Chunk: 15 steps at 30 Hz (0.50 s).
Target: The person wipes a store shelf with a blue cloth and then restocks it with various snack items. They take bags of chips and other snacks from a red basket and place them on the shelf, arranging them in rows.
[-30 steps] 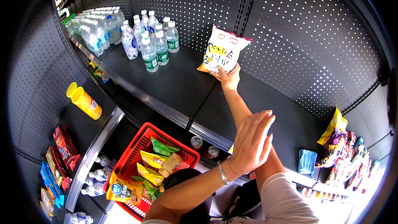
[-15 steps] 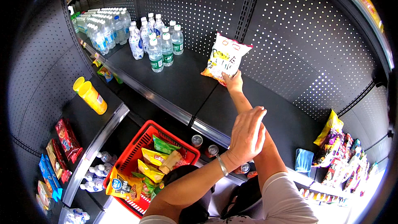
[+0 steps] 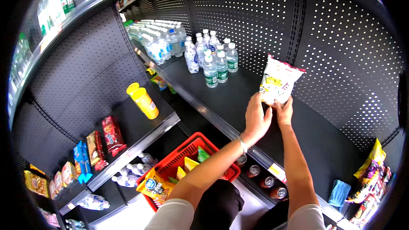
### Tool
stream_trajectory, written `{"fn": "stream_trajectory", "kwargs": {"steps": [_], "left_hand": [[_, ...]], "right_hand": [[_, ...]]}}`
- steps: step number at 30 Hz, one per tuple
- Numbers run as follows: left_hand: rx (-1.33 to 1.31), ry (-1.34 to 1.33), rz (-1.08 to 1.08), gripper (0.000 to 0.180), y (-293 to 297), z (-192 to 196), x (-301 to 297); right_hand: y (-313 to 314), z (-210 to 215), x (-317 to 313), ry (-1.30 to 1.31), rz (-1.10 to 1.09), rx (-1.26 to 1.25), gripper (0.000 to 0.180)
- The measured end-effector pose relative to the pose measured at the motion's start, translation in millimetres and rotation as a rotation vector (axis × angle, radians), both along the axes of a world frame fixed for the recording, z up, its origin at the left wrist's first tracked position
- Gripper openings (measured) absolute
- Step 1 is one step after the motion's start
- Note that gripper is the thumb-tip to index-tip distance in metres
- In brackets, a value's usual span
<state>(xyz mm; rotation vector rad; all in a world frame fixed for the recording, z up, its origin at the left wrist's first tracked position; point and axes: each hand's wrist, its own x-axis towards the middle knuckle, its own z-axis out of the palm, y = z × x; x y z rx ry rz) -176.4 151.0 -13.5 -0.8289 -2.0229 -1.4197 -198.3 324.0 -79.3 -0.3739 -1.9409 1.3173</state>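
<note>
A white bag of chips (image 3: 279, 79) with a dark pink top edge is upright above the middle of the black shelf (image 3: 238, 98), near its perforated back panel. My right hand (image 3: 284, 111) grips the bag's bottom, its thumb on the front. At the lower left edge of the bag is my left hand (image 3: 257, 117), with a bracelet at the wrist. Its fingers are closed against that edge and partly hidden. Whether the bag's base touches the shelf cannot be seen.
Water bottles (image 3: 220, 66) stand left on the shelf. Below is a red basket (image 3: 187, 142) of snack bags, beside several cans (image 3: 267, 182). A yellow canister (image 3: 145, 102) and biscuit packs (image 3: 113, 134) occupy the left shelf. A blue cloth-like item (image 3: 339, 193) lies right, near colourful snack bags (image 3: 375, 170).
My left hand has come off my right forearm and moved up to the bag's lower left edge. The view has shifted left, so the shelves appear further right. My right hand still holds the bag.
</note>
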Motion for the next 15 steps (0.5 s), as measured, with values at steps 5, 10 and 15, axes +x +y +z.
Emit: {"fn": "stream_trajectory", "kwargs": {"steps": [5,10,15], "left_hand": [[-0.357,-0.081,0.022,0.079,9.7,-42.5,-95.7],[-0.184,-0.328,-0.336,0.062,35.9,-74.7,-129.6],[-0.117,-0.188,-0.221,0.05,52.7,-85.0,-132.3]], "right_hand": [[1.1,1.1,5.6,0.086,0.056,-0.044,0.072],[3.5,3.9,8.5,0.046,0.069,-0.016,0.072],[12.2,-2.3,5.2,0.068,0.073,0.063,0.073]]}}
